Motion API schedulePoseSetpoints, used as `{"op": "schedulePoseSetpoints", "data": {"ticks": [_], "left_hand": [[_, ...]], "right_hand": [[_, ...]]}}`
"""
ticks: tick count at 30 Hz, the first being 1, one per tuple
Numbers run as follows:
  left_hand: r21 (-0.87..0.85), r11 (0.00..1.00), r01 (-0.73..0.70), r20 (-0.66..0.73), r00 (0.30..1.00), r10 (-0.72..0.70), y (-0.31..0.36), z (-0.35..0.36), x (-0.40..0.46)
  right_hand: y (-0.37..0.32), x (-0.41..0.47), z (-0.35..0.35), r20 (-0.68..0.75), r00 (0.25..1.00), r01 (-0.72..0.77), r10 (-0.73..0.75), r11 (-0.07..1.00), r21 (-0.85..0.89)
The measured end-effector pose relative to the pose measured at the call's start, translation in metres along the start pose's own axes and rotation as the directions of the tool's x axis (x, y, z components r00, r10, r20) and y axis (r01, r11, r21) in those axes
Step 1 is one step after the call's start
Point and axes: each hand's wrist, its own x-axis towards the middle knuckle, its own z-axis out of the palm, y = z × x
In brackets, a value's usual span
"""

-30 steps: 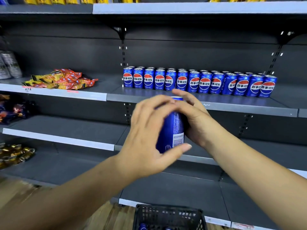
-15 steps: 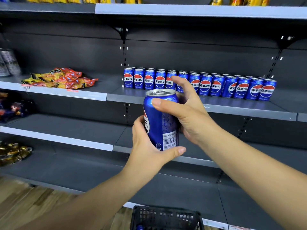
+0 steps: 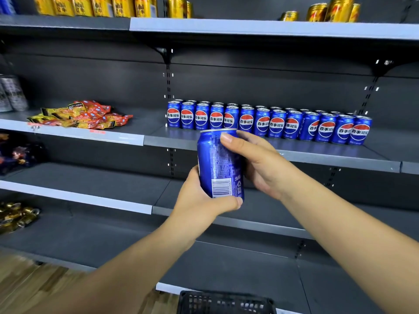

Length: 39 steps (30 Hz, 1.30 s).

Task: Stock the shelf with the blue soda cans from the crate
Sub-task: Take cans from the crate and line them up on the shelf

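Blue Pepsi can [image 3: 219, 164], upright at frame centre, was gripped by left hand [image 3: 199, 200] and right hand [image 3: 260, 164], fingers curled round it.

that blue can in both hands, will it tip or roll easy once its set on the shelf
The blue can is a tall, narrow cylinder, so a nudge near its rim would probably tip it, and on its side it should roll freely. Its glossy skin looks slick; the left hand and right hand both wrap it.
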Motion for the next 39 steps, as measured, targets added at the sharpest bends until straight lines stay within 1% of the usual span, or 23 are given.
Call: {"op": "schedulePoseSetpoints", "data": {"ticks": [3, 5, 6, 8, 11, 13, 16, 18, 22, 25, 28, 31, 32, 34, 36, 39], "left_hand": [[-0.038, 0.999, 0.003, 0.106, 0.994, 0.001, 0.001, -0.005, -0.001], [-0.061, 0.998, -0.007, 0.129, 0.992, 0.015, 0.001, -0.006, -0.004], [-0.071, 0.997, -0.010, 0.133, 0.991, 0.020, 0.001, -0.006, -0.005], [-0.071, 0.997, -0.028, 0.136, 0.990, 0.037, 0.002, -0.003, -0.006], [-0.026, 0.997, -0.075, 0.124, 0.989, 0.078, 0.002, 0.001, -0.008], [0.040, 0.994, -0.104, 0.079, 0.992, 0.101, 0.002, 0.005, -0.009], [0.125, 0.984, -0.128, 0.022, 0.992, 0.126, 0.006, 0.007, -0.008], [0.156, 0.981, -0.115, -0.014, 0.993, 0.118, 0.008, 0.008, -0.006], [0.174, 0.981, -0.086, -0.058, 0.994, 0.098, 0.004, 0.009, -0.007], [0.093, 0.993, -0.066, -0.060, 0.996, 0.072, -0.001, 0.007, -0.007], [-0.013, 0.999, -0.047, 0.002, 0.999, 0.047, -0.002, 0.005, -0.007], [-0.090, 0.996, -0.026, 0.070, 0.997, 0.033, -0.002, 0.004, -0.010], [-0.083, 0.996, -0.015, 0.071, 0.997, 0.021, -0.002, 0.005, -0.010], [-0.034, 0.999, -0.001, 0.049, 0.999, 0.003, -0.003, 0.008, -0.010], [0.004, 1.000, 0.012, -0.002, 1.000, -0.012, -0.002, 0.013, -0.011], [0.005, 1.000, 0.008, -0.075, 0.997, -0.008, -0.002, 0.019, -0.010]], "right_hand": [[-0.002, -0.005, -0.004, 0.122, 0.991, -0.067, 0.060, 0.996, 0.054], [-0.002, -0.009, -0.004, 0.184, 0.981, -0.086, 0.067, 0.992, 0.097], [-0.002, -0.010, -0.003, 0.184, 0.981, -0.081, 0.061, 0.991, 0.105], [0.000, -0.010, -0.001, 0.140, 0.989, -0.055, 0.037, 0.991, 0.123], [0.003, -0.008, 0.002, 0.029, 0.999, -0.031, 0.027, 0.988, 0.154], [0.002, -0.008, 0.006, -0.050, 0.998, -0.026, 0.034, 0.988, 0.152], [-0.001, -0.009, 0.011, -0.161, 0.987, 0.024, 0.003, 0.986, 0.164], [-0.002, -0.010, 0.013, -0.194, 0.981, 0.045, -0.015, 0.988, 0.149], [-0.002, -0.012, 0.013, -0.151, 0.988, 0.016, -0.007, 0.998, 0.058], [-0.003, -0.014, 0.008, -0.070, 0.997, -0.013, 0.012, 1.000, -0.002], [-0.008, -0.016, -0.001, 0.042, 0.997, -0.064, 0.064, 0.998, -0.013], [-0.008, -0.014, -0.009, 0.133, 0.984, -0.125, 0.115, 0.990, 0.068], [-0.006, -0.013, -0.010, 0.130, 0.984, -0.135, 0.123, 0.987, 0.092], [-0.003, -0.011, -0.010, 0.078, 0.988, -0.140, 0.131, 0.984, 0.112], [0.001, -0.010, -0.007, 0.018, 0.992, -0.125, 0.124, 0.987, 0.105], [0.002, -0.012, -0.002, -0.053, 0.994, -0.095, 0.099, 0.993, 0.075]]}}
